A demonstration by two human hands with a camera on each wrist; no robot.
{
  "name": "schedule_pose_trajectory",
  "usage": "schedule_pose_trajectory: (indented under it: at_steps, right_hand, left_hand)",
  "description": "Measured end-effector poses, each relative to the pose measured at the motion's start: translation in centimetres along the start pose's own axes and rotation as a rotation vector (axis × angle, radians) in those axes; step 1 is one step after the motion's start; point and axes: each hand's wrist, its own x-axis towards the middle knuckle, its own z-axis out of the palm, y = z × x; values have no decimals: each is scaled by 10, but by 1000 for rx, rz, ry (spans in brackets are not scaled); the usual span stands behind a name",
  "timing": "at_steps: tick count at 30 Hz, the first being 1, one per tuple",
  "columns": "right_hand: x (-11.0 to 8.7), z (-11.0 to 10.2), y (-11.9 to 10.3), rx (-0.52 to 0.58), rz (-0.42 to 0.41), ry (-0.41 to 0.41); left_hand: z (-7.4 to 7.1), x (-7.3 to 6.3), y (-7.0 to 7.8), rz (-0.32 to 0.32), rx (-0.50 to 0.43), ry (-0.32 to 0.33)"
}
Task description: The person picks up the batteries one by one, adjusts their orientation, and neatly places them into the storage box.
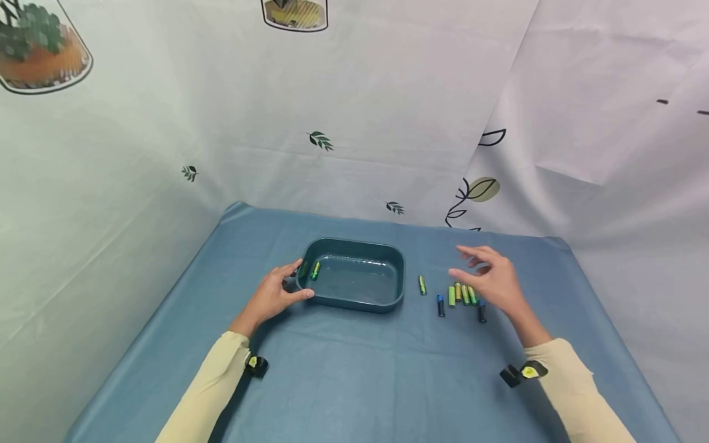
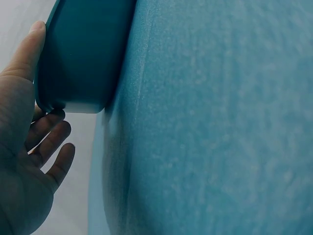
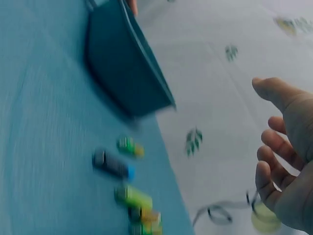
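A dark teal baking dish (image 1: 354, 302) stands on the cloth, with one green battery (image 1: 315, 271) inside near its left end. My left hand (image 1: 275, 294) holds that end, thumb on the front rim and fingers around the handle side. In the left wrist view, the thumb (image 2: 30, 49) lies along the rim and the fingertips (image 2: 57, 117) reach under the edge. My right hand (image 1: 490, 278) hovers over the loose batteries, fingers apart and nothing in them. Below it lie a light green battery (image 1: 451, 296), a gold one (image 1: 458, 292) and several others.
Between dish and group lies a single green battery (image 1: 422, 285). Two dark batteries, one with a blue end (image 1: 440, 306) and another (image 1: 482, 311), flank the group. Blue cloth (image 1: 343, 375) covers the table; a printed white curtain (image 1: 354, 123) hangs behind.
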Motion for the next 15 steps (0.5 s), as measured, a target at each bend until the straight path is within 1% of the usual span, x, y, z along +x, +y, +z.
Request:
schedule_pose_trajectory:
  at_steps: [3,6,11,15]
  right_hand:
    - [-9,-10,19,-32,29,20]
    - [-19,-17,35,-66,47,10]
    - [-37,-24,58,-82,49,-65]
    - [-49,-25,72,-92,40,-123]
  left_hand:
    - [0,0,1,-3,-6,1]
    - [0,-1,1,-9,-6,-1]
    - [0,0,2,-10,-7,1]
    - [1,1,2,-9,-5,2]
